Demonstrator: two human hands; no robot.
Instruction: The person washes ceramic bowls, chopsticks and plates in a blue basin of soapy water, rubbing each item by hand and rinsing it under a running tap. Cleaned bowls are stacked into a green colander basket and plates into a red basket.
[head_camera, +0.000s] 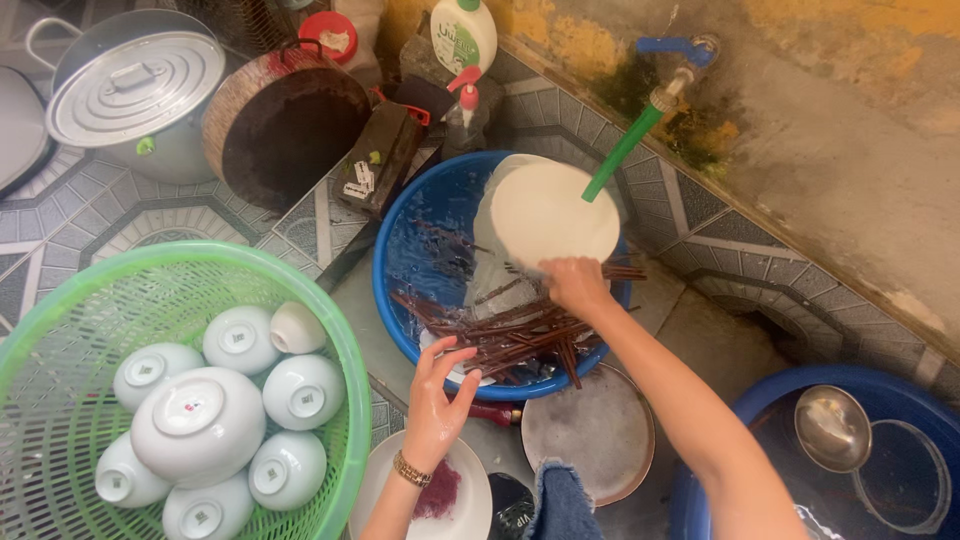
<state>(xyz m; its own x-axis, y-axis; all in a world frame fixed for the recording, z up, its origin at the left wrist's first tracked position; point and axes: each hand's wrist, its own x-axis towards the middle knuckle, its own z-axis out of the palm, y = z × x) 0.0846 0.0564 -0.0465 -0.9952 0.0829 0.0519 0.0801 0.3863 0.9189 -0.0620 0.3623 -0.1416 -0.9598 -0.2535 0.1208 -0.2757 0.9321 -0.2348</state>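
Note:
My right hand grips the lower edge of a white plate, tilted above a blue basin under the green hose of a wall tap. Water runs off the plate into the basin. Many dark brown chopsticks lie across the basin's near side. My left hand, fingers spread and empty, hovers over the basin's near rim, a bracelet on its wrist. Below that hand sits a white plate with a purple scrubbing pad.
A green plastic basket at the left holds several upturned white bowls. Behind it stand a lidded metal pot, a round wooden board and a soap bottle. A second blue basin with a ladle is at the right.

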